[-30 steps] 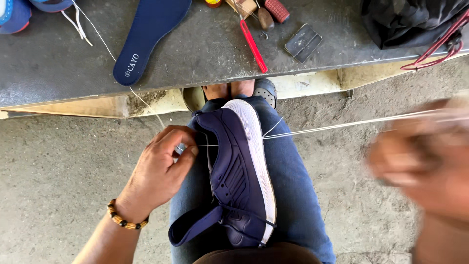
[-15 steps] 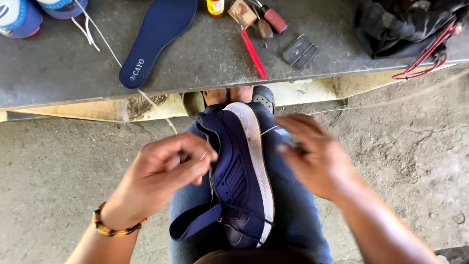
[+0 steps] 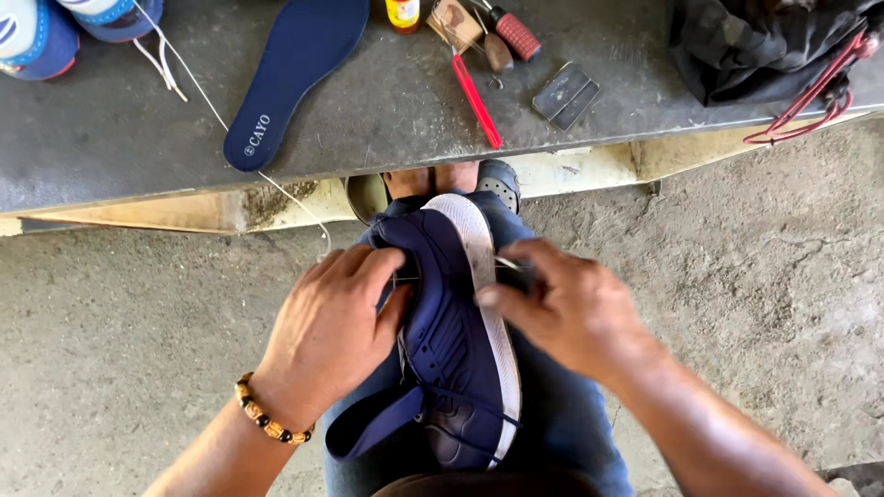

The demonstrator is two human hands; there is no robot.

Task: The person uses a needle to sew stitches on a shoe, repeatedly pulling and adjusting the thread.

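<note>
A dark blue sneaker [image 3: 456, 359] with a white sole lies on its side on my lap, toe pointing away from me. My left hand [image 3: 331, 327] grips the upper on the left, fingers curled over the toe area. My right hand [image 3: 562, 304] presses against the white sole edge from the right, pinching a small metal tool or needle [image 3: 509, 267] at the sole. A white thread [image 3: 276, 189] runs from the shoe up over the bench edge.
A grey bench [image 3: 120, 138] in front holds a blue insole [image 3: 290, 74], a red-handled tool [image 3: 477, 99], a small dark block [image 3: 564, 94], a bottle [image 3: 403, 14], blue shoes [image 3: 55, 28] and a black bag [image 3: 764, 46]. Concrete floor lies on both sides.
My right hand, stretched far right pulling the thread a second ago, has come back to the shoe's sole. My left hand stays on the upper.
</note>
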